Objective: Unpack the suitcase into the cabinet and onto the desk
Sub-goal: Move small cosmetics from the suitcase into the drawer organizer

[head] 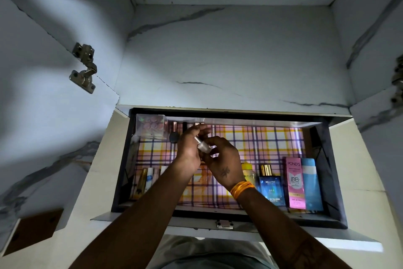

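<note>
I see a small silver bottle (204,145) held over the open drawer (229,214) of the cabinet (218,50), above the left part of its checked liner (261,140). My left hand (190,149) has its fingers curled round the bottle from the left, and my right hand (222,159) pinches its lower end from the right, so both hands grip the same bottle, tilted with its narrow cap up and to the left. An orange bangle (241,188) sits on the right wrist.

Behind the hands, in the drawer's far left corner, stands a clear box (150,126) with round pink pieces inside; just right of it are a few slim upright things, too dim for me to name. Along the near edge on the left lie some small tubes (148,178), partly hidden by my left forearm. On the near right, side by side, are a yellow bottle (247,173), a blue cologne box (271,190) with a gold cap, a pink BB cream carton (295,183) and a blue pack (311,183). A metal latch (224,224) is on the drawer's front lip. A hinge (84,67) is fixed to the open door on the left.
</note>
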